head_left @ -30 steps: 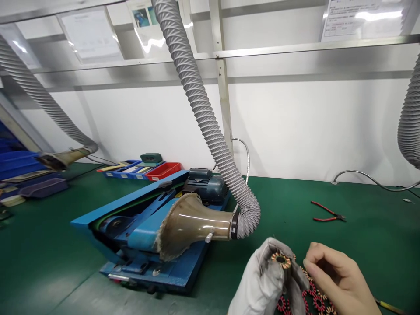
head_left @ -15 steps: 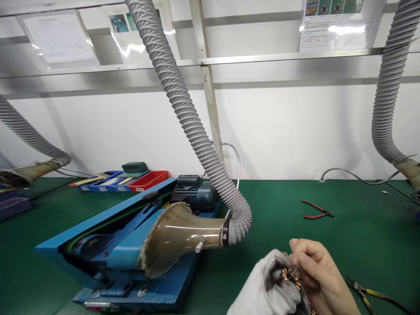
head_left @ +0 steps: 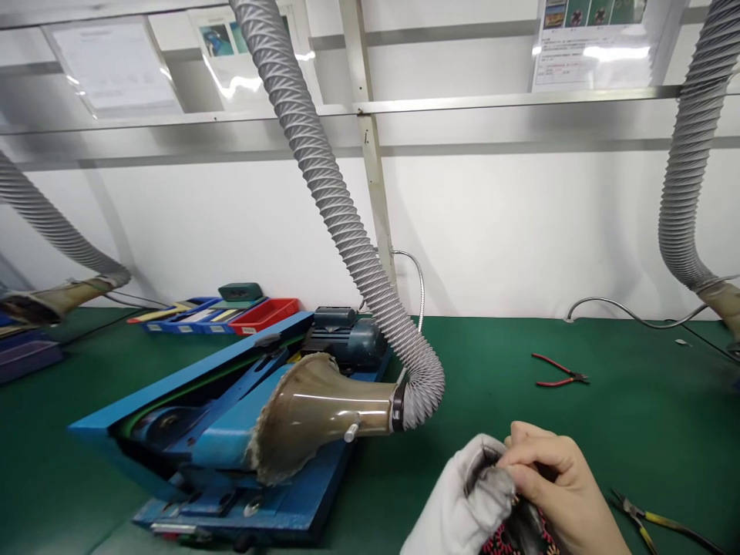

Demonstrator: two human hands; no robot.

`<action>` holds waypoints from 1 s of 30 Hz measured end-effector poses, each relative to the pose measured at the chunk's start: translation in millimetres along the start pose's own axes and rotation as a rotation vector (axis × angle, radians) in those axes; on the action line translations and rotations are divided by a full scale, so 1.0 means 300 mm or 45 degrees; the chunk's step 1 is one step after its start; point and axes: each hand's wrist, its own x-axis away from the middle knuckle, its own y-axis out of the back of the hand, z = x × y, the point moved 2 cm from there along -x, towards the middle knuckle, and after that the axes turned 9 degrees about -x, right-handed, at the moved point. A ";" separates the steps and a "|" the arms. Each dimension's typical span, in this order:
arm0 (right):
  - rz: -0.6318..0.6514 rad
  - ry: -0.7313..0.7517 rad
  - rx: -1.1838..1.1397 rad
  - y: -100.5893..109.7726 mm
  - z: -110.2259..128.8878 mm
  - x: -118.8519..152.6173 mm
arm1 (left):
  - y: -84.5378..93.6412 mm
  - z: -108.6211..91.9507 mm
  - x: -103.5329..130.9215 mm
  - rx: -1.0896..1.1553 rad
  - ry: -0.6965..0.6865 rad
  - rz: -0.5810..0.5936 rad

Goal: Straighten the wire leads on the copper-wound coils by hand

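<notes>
In a white glove with dark, soiled fingertips, my left hand (head_left: 462, 497) is curled closed at the lower right of the head view. My bare right hand (head_left: 558, 478) pinches at the tip of the gloved fingers; whatever lies between its fingertips is too small to make out. Copper-wound coils were visible in the glove earlier and are now hidden. Below the hands shows a dark fabric with a red pattern (head_left: 502, 537). Yellow-and-black-handled pliers (head_left: 641, 515) lie just right of my right hand.
A blue belt machine (head_left: 231, 432) with a brown suction hood (head_left: 317, 420) and grey hose (head_left: 341, 200) fills the centre left. Red-handled pliers (head_left: 560, 371) lie beyond my hands on the green table (head_left: 479, 385). Blue and red bins (head_left: 269, 314) stand at the back left.
The copper coils have gone out of sight behind the glove. My right fingertips have moved slightly left onto the glove's fingertips, and more of the patterned fabric shows below.
</notes>
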 end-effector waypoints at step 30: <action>-0.325 -0.035 -0.121 -0.026 0.007 0.056 | 0.036 0.013 0.049 -0.815 -0.311 -0.358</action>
